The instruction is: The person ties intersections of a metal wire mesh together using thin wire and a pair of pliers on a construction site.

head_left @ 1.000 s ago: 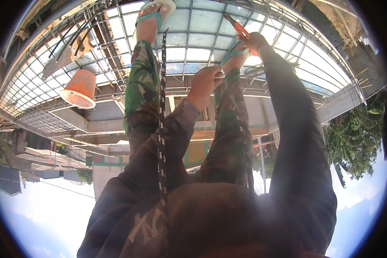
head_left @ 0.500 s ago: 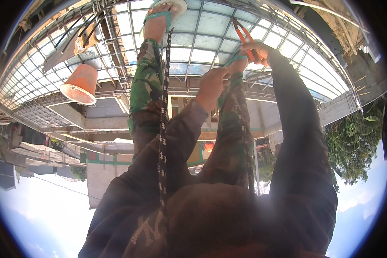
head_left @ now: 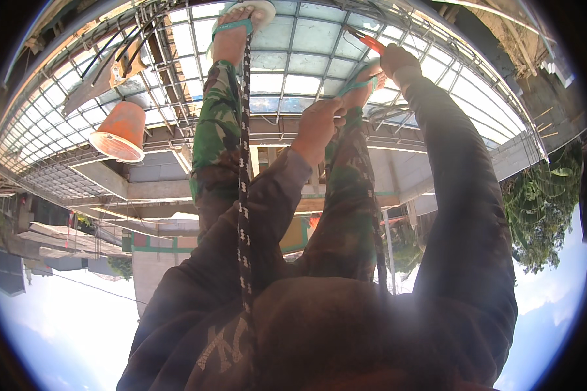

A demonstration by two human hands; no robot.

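Gripping, in the right hand [head_left: 400,63], long-handled pincers with orange-red handles and a dark metal head [head_left: 372,43], fingers wrapped round the handles; cannot tell how hard squeezed. Pointing the tool's head toward the upper left of the view, against a grid of thin grey steel bars [head_left: 316,57] laid over pale, shiny panels [head_left: 300,85], near the right foot [head_left: 354,98] in its teal-strapped sandal [head_left: 354,85]. Cannot tell from this angle whether touching a bar or clear of it.

Holding the left hand [head_left: 316,127] nearer the body, just beside the lower right leg of the green-and-brown camouflage trousers [head_left: 342,189], with fingers curled inward; cannot tell whether pressed together or pinching something thin.

Judging by this, apparently bringing the pincers to bear on the bars, with only the right hand on the tool. Seems to call next for setting the head squarely on the chosen spot before squeezing, with left fingers and bare toes clear of the bite.

Also on the grid, off to the left: an orange plastic bucket [head_left: 120,127] and, just beyond, a wooden-handled handsaw with a broad grey blade [head_left: 88,96].
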